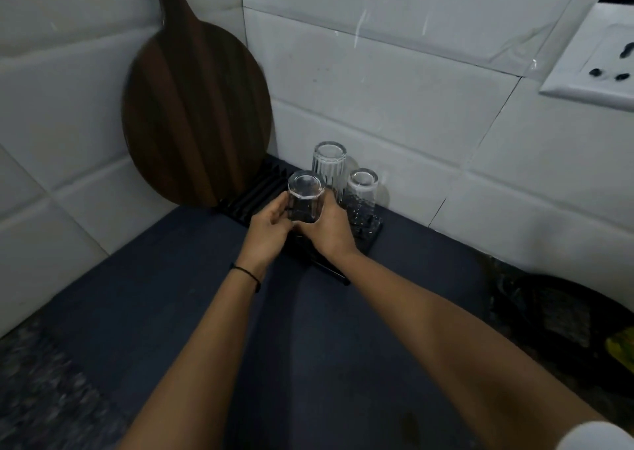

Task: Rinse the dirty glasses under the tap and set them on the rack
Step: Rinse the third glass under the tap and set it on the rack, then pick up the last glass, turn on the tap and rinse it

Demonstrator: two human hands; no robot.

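Glass (305, 197) is inverted: base up, mouth down, long axis vertical, roughly plumb. It's over the front-left part of the rack (372, 231). The hands hide its lower edge, so I can't tell whether the rim is seated.

Both hands are gripping it. Left hand (271, 224) wraps the left side and right hand (331, 230) the right side, with fingers curled round the lower half. The glass sits between them, upper half clear of the fingers. There's a black band (247, 274) on the left wrist.

Two more glasses are on the rack, both inverted. A ribbed glass (329, 164) is just behind the held one and looks close to touching it. A dotted glass (362, 192) is to the right, just beside the right hand.

The rack sits in the corner of the dark counter (154, 312) against the tiled wall (411, 106). A round wooden board (195, 113) leans upright in the corner, left of the rack, over its ribbed end. A socket (597, 61) is on the wall, upper right. There's a dark blurred object (549, 312) at the right edge; can't identify it.
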